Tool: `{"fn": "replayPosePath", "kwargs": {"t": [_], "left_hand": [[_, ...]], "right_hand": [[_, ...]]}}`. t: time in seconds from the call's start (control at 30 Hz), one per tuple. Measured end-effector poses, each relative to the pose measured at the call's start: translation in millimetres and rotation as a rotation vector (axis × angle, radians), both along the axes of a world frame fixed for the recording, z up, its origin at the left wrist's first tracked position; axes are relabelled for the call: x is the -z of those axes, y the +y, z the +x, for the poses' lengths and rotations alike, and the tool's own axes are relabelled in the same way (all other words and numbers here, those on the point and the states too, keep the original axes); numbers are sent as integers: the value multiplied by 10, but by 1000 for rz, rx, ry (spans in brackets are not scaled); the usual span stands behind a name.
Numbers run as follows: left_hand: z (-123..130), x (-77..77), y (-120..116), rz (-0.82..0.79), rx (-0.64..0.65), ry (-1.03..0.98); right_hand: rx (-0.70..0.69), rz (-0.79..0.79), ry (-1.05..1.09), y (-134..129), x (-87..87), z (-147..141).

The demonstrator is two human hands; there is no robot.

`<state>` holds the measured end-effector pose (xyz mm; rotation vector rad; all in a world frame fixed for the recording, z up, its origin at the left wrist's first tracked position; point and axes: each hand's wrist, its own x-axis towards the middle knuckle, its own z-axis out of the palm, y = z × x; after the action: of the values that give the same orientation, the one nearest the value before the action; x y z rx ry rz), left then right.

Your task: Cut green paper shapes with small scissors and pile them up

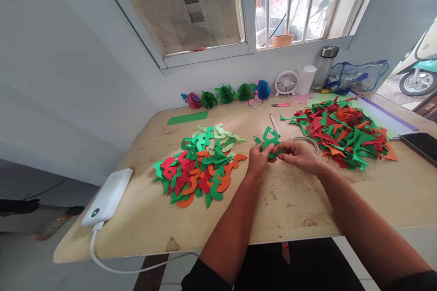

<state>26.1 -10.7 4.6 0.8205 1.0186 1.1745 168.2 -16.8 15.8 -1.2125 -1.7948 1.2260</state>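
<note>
Both hands meet over the middle of the table around a green paper cutout (270,138) with a hole near its top. My left hand (260,159) pinches its lower left side between thumb and fingers. At its lower right edge, the closed fingertips of my right hand (295,154) press on the same paper. Fingers cover the lower part of the cutout. Just behind it lies a white pen (274,125). A roll of tape (309,143) lies flat behind my right hand.
Left is a pile of curved paper pieces (194,168); right, a heap of paper scraps (348,134). Folded paper figures (226,94), a small fan (287,83) and a glass bottle (325,69) line the wall. A power bank (108,195) and phone (421,145) lie near opposite edges.
</note>
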Motion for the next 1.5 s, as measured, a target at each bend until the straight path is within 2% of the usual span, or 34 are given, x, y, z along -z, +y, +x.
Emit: {"fn": "replayPosePath", "kwargs": {"t": [0.27,0.6,0.83,1.03,1.23,1.5], "left_hand": [[-2,-33,-12,-11,-35,-23],[-14,-50,-6,-29,-83,47],[-31,-69,-3,-28,-129,15],[-29,-54,-1,-39,-101,59],[-37,-74,9,-45,-55,110],[-54,-63,16,-57,-71,85]], "right_hand": [[-31,14,7,-18,-39,-24],[-15,56,19,44,53,65],[-33,60,56,66,72,81],[25,53,104,79,70,115],[43,53,66,77,45,133],[48,16,65,77,28,136]]}}
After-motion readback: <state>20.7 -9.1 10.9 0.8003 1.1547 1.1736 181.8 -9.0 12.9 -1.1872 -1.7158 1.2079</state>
